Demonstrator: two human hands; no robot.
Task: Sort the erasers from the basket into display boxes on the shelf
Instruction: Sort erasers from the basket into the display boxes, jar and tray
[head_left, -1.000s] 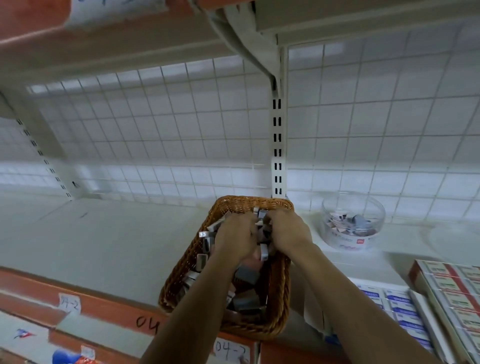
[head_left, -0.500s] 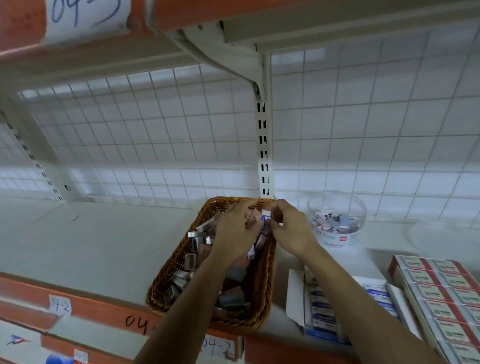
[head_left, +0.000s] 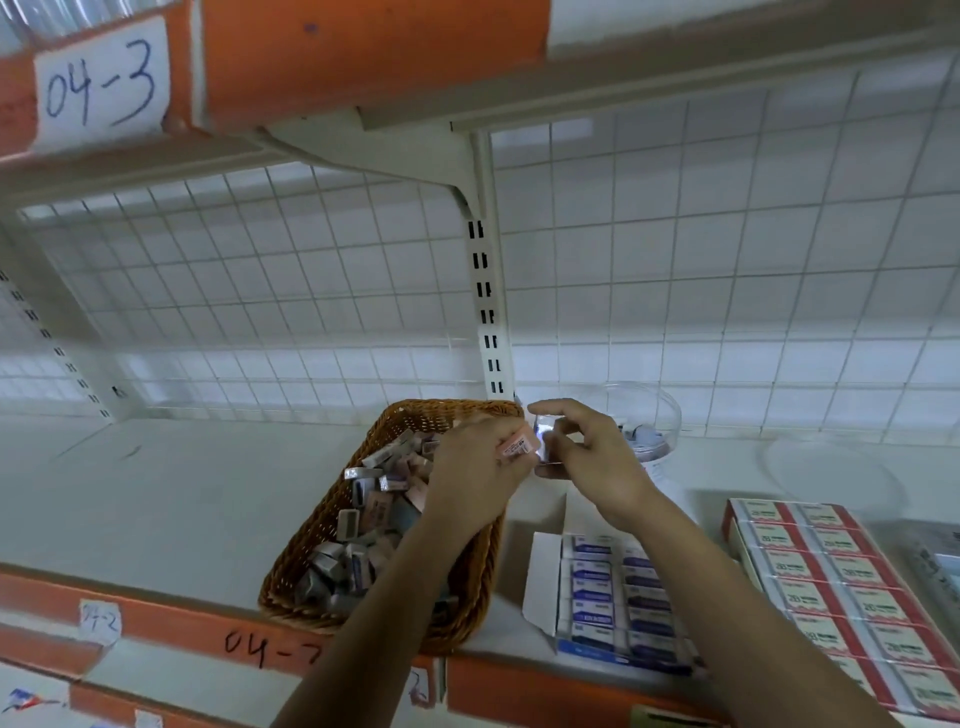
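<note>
Right now the two erasers I'm sorting sit up at the basket's one o'clock corner, lifted clear of the pile. My left hand has its fingers curled round a pink eraser, and my right hand pinches a blue-and-white eraser between thumb and forefinger. They are so close I cannot tell whether they touch.

Both grips are at the fingertips only, which I judge to be the weak point. If the erasers knock together, one could pop loose and fall past the wicker basket onto the bare shelf, or back among the loose erasers, where I'd have to hunt for it again.

From my hands, the blue display box lies at five o'clock and the red display box at four. Its rows look tightly packed, so a hasty drop might land an eraser skewed on top, or in the wrong colour's box.

My left forearm crosses the basket, which sits right at the shelf's front edge at six o'clock. Dragging that arm back could tip it off. The clear tub stands just behind my right hand at three o'clock, and a wide swing could knock it.
</note>
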